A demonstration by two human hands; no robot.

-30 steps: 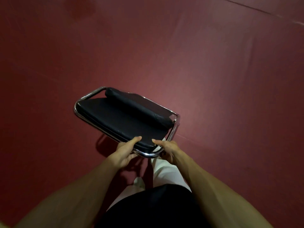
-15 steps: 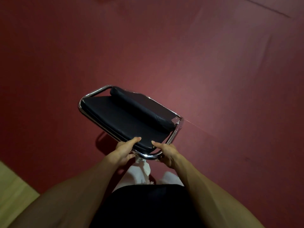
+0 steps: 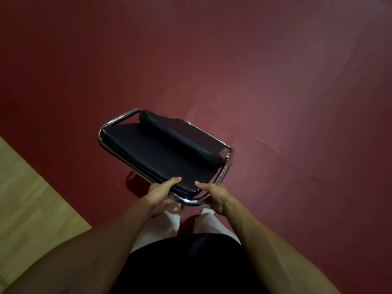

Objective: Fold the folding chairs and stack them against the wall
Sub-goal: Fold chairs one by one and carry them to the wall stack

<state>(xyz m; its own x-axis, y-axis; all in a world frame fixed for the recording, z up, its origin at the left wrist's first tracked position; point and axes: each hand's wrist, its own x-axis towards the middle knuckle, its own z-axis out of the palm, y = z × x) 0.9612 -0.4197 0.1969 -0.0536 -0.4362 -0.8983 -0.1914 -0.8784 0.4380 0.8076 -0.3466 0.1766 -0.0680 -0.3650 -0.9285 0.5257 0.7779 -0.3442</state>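
Head view, looking down: a black-padded folding chair (image 3: pixel 161 153) is held out in front of the body, above a dark red floor (image 3: pixel 275 81). Its backrest pad (image 3: pixel 180 139) lies close over the seat.

The near curve of the chrome frame (image 3: pixel 191 201) is gripped by both hands. The left hand (image 3: pixel 160 195) and right hand (image 3: pixel 214 195) are set close together, thumbs laid on the cushion edge and fingers wrapped under the tube, mostly hidden.

The chair appears to be already folded, so the carrying step is judged to be in hand. What is called for next is a wall to be reached and the chair stood against it — no wall or stack is seen here.

The chair's legs are hidden beneath the seat, and whether it is lifted clear of the floor cannot be told. A strip of pale wooden flooring (image 3: pixel 27 198) is cut off at lower left. The light is dim.
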